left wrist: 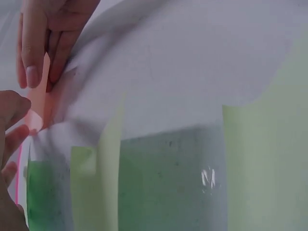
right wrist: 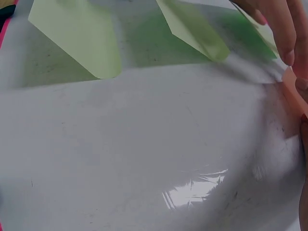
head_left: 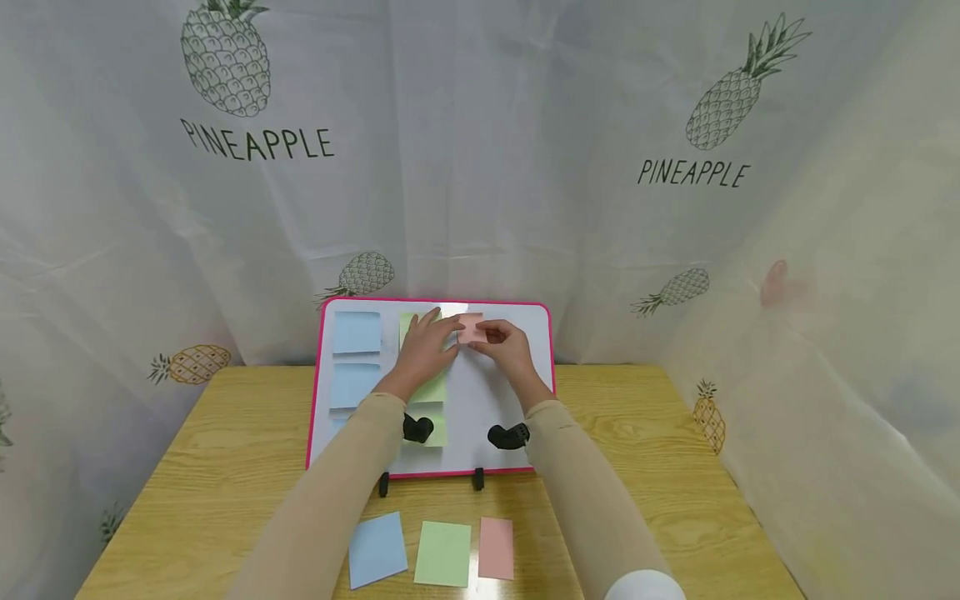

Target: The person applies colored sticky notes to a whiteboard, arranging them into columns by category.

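My right hand (head_left: 507, 346) pinches the right side of a small pink sticky note (head_left: 471, 327) against the upper part of a whiteboard (head_left: 491, 400). At the note's left edge, my left hand (head_left: 426, 350) holds a corner between its fingertips; the other fingers spread over the top green note. In the left wrist view the pink note (left wrist: 41, 98) stands out from the board between both hands. Green sticky notes (head_left: 433, 389) run down the column beneath my left hand and forearm, partly hidden. Blue sticky notes (head_left: 357, 332) form the column at the left.
Blue (head_left: 377, 550), green (head_left: 442, 554) and pink pads (head_left: 496, 548) lie on the wooden table (head_left: 225, 433) before the board. Black feet (head_left: 478, 479) prop the board's lower edge. A pineapple-print curtain (head_left: 480, 167) hangs behind. Black wrist cameras (head_left: 508, 437) sit near the cuffs.
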A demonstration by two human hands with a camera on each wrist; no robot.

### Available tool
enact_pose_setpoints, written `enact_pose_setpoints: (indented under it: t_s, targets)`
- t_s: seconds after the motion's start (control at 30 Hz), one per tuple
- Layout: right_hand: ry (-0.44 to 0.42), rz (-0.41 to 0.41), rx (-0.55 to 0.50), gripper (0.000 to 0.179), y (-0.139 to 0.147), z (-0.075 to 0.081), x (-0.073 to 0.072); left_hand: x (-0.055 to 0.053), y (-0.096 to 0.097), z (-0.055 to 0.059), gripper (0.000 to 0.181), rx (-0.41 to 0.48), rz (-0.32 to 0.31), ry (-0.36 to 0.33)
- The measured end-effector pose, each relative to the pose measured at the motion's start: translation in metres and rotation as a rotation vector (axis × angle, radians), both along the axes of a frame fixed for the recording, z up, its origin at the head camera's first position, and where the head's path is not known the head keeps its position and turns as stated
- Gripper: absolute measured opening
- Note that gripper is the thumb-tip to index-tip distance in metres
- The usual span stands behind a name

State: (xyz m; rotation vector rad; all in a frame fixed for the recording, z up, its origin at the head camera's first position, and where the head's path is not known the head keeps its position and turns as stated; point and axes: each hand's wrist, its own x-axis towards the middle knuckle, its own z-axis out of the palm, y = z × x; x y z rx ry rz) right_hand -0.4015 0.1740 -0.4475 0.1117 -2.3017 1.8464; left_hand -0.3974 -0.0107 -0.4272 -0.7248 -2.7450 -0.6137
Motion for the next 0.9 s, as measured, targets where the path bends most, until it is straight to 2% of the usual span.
enact_pose_setpoints:
  t_s: [0.33, 0.53, 0.63, 0.8, 0.9]
  targets:
    - [0.050, 0.033, 0.093, 0.038, 0.002, 0.001, 0.003, -0.001, 0.005, -0.002, 0.040, -0.047, 0.023, -0.041]
    - [0.099, 0.041, 0.199, 0.031, 0.005, 0.004, 0.003, -0.003, 0.005, -0.003, 0.041, -0.067, 0.025, -0.038]
    - [0.149, 0.037, 0.312, 0.028, 0.007, 0.004, 0.001, -0.002, 0.005, -0.002, 0.042, -0.096, 0.023, -0.022]
    - [0.267, 0.026, 0.574, 0.031, 0.008, 0.002, -0.006, -0.001, 0.007, -0.001, 0.043, -0.161, 0.022, 0.005]
    - [0.302, 0.016, 0.666, 0.036, 0.007, 0.002, -0.007, -0.001, 0.007, -0.001, 0.044, -0.166, 0.020, 0.016]
